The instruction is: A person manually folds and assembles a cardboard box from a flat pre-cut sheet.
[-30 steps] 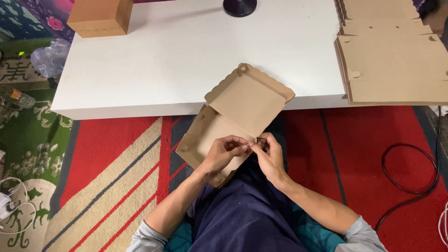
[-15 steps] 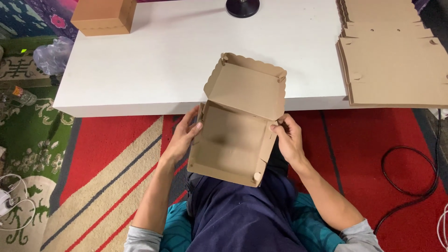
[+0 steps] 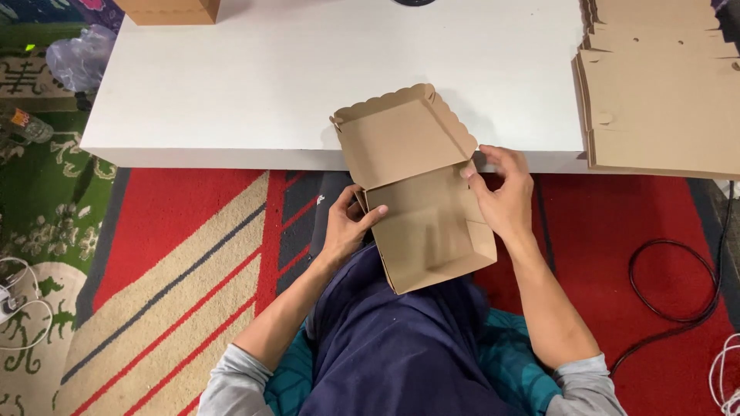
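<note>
Over the lap, left hand (image 3: 348, 227) and right hand (image 3: 502, 196) fingers gripping cardboard box (image 3: 428, 223), underside hidden

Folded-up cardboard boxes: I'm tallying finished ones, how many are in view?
2: one box held open over the lap by both hands, one closed box at the table's far left edge, partly cut off.

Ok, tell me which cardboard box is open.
The brown box held over the lap; its scalloped lid stands up, unlike the closed box at the table's far-left corner.

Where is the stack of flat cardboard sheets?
In the head view, the stack of flat cardboard sheets lies on the white table's far right end, right of the half-folded cardboard box.
</note>
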